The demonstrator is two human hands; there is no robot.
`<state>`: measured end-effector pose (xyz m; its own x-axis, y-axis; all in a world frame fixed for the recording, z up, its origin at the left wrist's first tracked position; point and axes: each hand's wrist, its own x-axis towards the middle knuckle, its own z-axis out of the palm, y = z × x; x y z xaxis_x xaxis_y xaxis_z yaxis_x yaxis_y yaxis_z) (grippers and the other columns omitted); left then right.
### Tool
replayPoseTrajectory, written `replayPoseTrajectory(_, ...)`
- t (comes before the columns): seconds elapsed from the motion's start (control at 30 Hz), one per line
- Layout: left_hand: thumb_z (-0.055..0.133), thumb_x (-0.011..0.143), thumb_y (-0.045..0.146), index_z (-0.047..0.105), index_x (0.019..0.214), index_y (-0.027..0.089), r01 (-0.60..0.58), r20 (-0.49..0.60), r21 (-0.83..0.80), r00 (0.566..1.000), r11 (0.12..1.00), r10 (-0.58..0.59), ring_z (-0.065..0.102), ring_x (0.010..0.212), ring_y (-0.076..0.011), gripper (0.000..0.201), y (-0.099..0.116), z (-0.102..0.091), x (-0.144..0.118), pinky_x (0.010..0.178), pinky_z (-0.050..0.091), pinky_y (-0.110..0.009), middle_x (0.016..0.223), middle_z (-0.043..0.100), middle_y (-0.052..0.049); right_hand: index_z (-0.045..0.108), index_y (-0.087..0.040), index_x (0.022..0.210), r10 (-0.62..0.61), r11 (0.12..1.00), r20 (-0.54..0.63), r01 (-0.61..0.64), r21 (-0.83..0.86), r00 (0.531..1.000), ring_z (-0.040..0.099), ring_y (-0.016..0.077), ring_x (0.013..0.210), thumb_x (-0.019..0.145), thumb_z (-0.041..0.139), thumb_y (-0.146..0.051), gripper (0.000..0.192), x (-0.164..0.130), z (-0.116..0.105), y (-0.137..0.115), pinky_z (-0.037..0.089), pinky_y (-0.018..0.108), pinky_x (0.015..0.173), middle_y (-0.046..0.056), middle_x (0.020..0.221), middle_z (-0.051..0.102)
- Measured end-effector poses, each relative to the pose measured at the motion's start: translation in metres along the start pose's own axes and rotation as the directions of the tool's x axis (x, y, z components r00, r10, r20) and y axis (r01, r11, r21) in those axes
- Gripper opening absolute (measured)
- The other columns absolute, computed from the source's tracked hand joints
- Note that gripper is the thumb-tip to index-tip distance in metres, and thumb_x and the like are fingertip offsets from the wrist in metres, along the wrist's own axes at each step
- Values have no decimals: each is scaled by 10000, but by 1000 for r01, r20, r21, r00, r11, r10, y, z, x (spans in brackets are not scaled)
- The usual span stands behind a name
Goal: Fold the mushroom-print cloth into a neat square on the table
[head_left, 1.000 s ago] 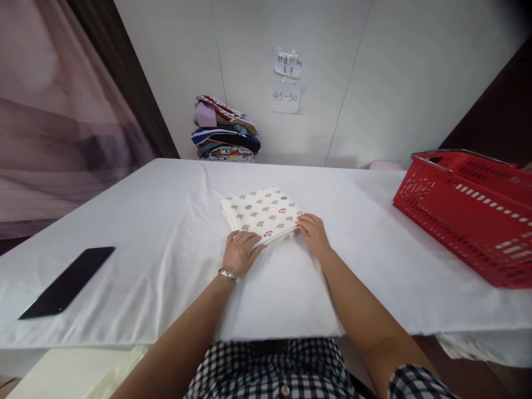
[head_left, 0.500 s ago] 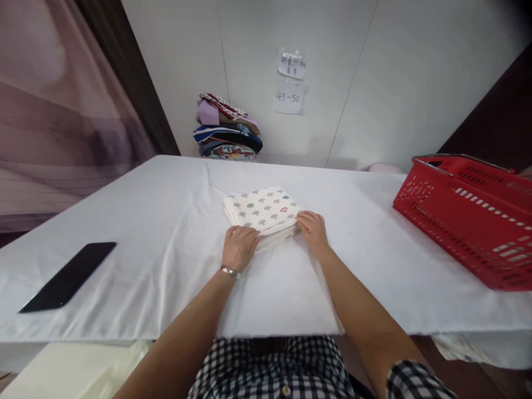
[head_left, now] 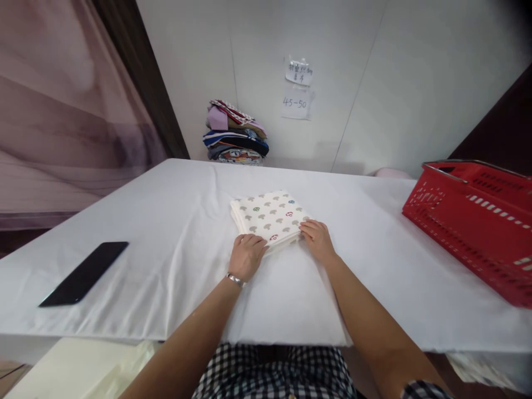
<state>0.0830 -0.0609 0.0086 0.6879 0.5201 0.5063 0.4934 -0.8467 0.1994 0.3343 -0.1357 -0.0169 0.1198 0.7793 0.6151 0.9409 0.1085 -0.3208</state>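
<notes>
A folded white cloth (head_left: 271,213) printed with grey mushrooms and a few green, blue and red ones lies in layers on the white-covered table (head_left: 183,221). At its near left corner, my left hand (head_left: 248,254) has its fingers closed over the edge; a silvery band circles that wrist. My right hand (head_left: 318,237) pinches the near right corner, thumb and fingers together. Both hands rest low, close to the table top. The lower layers are partly hidden behind my fingers.
To the left lies a flat black slab (head_left: 85,272). A red plastic basket (head_left: 469,221) with a metal handle stands at the right. Against the back wall is a pile of folded fabrics (head_left: 236,133), with handwritten paper signs (head_left: 297,102) beside it.
The cloth's near edge now lies flatter and its layers closer together, with another red mushroom showing near my left hand. Both hands keep hold of it. The whole view has shifted slightly.
</notes>
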Motion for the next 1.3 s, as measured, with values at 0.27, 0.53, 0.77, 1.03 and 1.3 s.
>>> replayPoseTrajectory(0.27, 439, 897, 285, 656, 928, 235, 23, 1, -19, 1000, 1000, -23, 539, 930, -201, 225, 2, 1, -2, 859, 370, -400, 925, 665, -45, 527, -231, 1244, -207, 978, 202, 207, 24, 957, 449, 230, 1215, 884, 425, -213, 375, 0, 0, -45, 292, 475, 1023, 73, 1253, 565)
replayPoseTrajectory(0.53, 493, 858, 345, 676, 838, 227, 143, -88, -256, 982, 956, -170, 586, 866, -171, 219, -4, -3, -4, 831, 435, -354, 868, 678, -38, 474, -235, 1299, -338, 941, 263, 331, 70, 904, 436, 229, 1235, 886, 413, -199, 419, -2, 12, -70, 286, 495, 1038, 81, 1289, 536)
replayPoseTrajectory(0.77, 526, 786, 299, 676, 853, 218, 559, -52, -490, 748, 669, -662, 620, 758, -141, 183, -48, -1, 12, 734, 497, -282, 879, 693, -10, 462, -251, 1305, -338, 941, 280, 330, 78, 898, 420, 226, 1244, 883, 408, -201, 429, -2, 13, -67, 279, 481, 1041, 64, 1312, 515)
replayPoseTrajectory(1.03, 578, 744, 445, 667, 783, 176, 805, 221, -324, 576, 498, -787, 638, 810, -198, 287, -73, -4, 53, 692, 450, -272, 835, 701, -69, 459, -234, 1298, -371, 928, 303, 365, 81, 878, 373, 261, 1269, 864, 443, -218, 435, -7, 18, -92, 204, 526, 1053, 80, 1348, 475)
replayPoseTrajectory(1.3, 649, 660, 440, 646, 680, 159, 839, 244, -266, 535, 475, -809, 632, 748, -233, 281, -75, 2, 72, 644, 429, -290, 762, 682, -94, 436, -217, 1315, -424, 905, 342, 405, 131, 838, 347, 245, 1288, 859, 435, -209, 457, -7, 20, -114, 215, 487, 1064, 94, 1364, 452)
